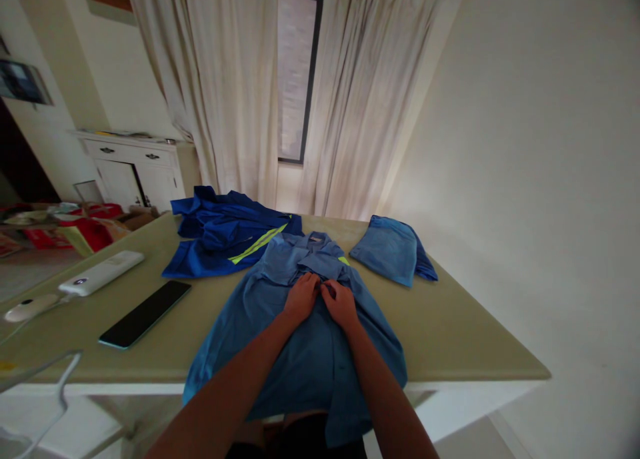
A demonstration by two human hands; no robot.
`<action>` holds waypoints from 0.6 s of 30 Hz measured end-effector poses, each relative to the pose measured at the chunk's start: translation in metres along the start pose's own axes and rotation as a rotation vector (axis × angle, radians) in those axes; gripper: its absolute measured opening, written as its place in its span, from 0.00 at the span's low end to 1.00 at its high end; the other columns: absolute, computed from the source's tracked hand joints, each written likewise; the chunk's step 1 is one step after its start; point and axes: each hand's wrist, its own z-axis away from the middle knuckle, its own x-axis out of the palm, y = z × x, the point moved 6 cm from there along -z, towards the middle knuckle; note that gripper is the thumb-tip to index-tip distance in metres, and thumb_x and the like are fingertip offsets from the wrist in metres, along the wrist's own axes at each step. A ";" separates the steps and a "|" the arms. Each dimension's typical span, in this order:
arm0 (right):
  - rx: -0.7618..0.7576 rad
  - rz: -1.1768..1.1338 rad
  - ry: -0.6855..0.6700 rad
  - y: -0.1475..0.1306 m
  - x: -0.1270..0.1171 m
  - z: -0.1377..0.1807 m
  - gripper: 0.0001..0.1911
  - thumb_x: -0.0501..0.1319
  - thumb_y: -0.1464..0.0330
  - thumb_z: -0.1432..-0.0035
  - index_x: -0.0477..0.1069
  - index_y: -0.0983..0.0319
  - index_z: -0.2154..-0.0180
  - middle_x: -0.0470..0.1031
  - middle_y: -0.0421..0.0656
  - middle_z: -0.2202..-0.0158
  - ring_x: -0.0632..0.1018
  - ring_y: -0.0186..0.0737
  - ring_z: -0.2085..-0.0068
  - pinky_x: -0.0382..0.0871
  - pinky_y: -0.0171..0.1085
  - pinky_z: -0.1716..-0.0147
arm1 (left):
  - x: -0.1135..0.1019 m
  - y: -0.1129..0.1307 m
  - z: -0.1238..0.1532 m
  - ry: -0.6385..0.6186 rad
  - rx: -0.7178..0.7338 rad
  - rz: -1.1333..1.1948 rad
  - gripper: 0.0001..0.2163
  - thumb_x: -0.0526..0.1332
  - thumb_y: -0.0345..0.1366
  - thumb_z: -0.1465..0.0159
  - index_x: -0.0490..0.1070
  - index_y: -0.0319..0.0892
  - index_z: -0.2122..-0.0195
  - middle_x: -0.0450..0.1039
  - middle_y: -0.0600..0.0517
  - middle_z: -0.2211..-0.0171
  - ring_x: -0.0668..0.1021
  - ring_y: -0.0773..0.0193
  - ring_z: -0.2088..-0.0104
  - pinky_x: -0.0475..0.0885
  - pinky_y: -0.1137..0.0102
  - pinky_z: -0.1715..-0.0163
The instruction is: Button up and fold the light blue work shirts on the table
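A light blue button-up shirt (300, 339) lies front up on the table, its collar away from me and its hem hanging over the near edge. My left hand (303, 295) and my right hand (339, 300) meet at the front placket, a little below the collar. Fingers of both hands are pinched together on the shirt's front edges. The small piece between the fingertips, perhaps a button, is too small to make out. Below my hands the two front panels overlap loosely.
Behind the shirt lies a crumpled dark blue garment (215, 229) with a yellow reflective stripe. Folded blue clothes (387, 251) rest at the right. On the left are a black phone (145, 314), a white device (101, 272) and a white cable (64, 386). A wall borders the table's right side.
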 end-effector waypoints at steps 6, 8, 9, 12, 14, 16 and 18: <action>-0.109 -0.119 0.064 -0.004 -0.004 -0.002 0.14 0.53 0.67 0.34 0.75 0.60 0.67 0.79 0.44 0.67 0.78 0.41 0.65 0.68 0.35 0.62 | -0.002 0.003 0.002 -0.007 -0.033 -0.022 0.08 0.54 0.25 0.34 0.68 0.44 0.60 0.74 0.47 0.58 0.76 0.55 0.55 0.69 0.63 0.54; -0.124 -0.123 0.070 -0.004 -0.003 -0.003 0.11 0.55 0.69 0.37 0.76 0.60 0.66 0.79 0.45 0.65 0.78 0.41 0.64 0.69 0.36 0.60 | -0.003 0.002 0.002 -0.005 -0.043 -0.021 0.08 0.54 0.25 0.34 0.68 0.45 0.60 0.75 0.47 0.59 0.76 0.56 0.56 0.69 0.64 0.54; -0.123 -0.125 0.061 -0.004 -0.002 -0.003 0.10 0.55 0.70 0.39 0.76 0.60 0.65 0.79 0.45 0.65 0.78 0.41 0.63 0.70 0.37 0.59 | -0.003 0.002 0.002 -0.004 -0.046 -0.018 0.08 0.54 0.25 0.34 0.67 0.45 0.61 0.75 0.48 0.60 0.76 0.56 0.56 0.69 0.64 0.55; -0.094 -0.135 0.019 -0.002 0.000 -0.003 0.12 0.54 0.72 0.40 0.77 0.60 0.63 0.81 0.44 0.63 0.80 0.42 0.61 0.71 0.38 0.56 | -0.005 0.003 0.003 0.005 -0.045 -0.009 0.08 0.55 0.24 0.34 0.66 0.45 0.61 0.74 0.48 0.60 0.76 0.56 0.57 0.69 0.64 0.55; -0.064 -0.144 0.001 -0.001 -0.001 -0.003 0.14 0.53 0.73 0.39 0.78 0.59 0.62 0.82 0.44 0.64 0.81 0.42 0.61 0.72 0.38 0.56 | -0.006 0.004 0.002 0.015 -0.035 -0.005 0.07 0.55 0.24 0.35 0.66 0.45 0.62 0.74 0.48 0.60 0.76 0.56 0.56 0.69 0.63 0.54; -0.038 -0.157 0.005 0.000 -0.002 -0.003 0.16 0.52 0.72 0.37 0.79 0.59 0.59 0.83 0.43 0.64 0.81 0.42 0.63 0.72 0.38 0.57 | -0.008 0.005 0.003 0.027 -0.022 -0.002 0.07 0.56 0.24 0.35 0.66 0.45 0.63 0.73 0.48 0.58 0.75 0.55 0.55 0.69 0.63 0.53; -0.021 -0.172 0.004 0.001 -0.002 -0.003 0.16 0.53 0.70 0.37 0.79 0.59 0.55 0.82 0.42 0.66 0.80 0.41 0.66 0.72 0.37 0.60 | -0.009 0.006 0.003 0.032 -0.012 0.001 0.07 0.56 0.24 0.35 0.66 0.45 0.63 0.73 0.48 0.58 0.74 0.55 0.54 0.68 0.63 0.52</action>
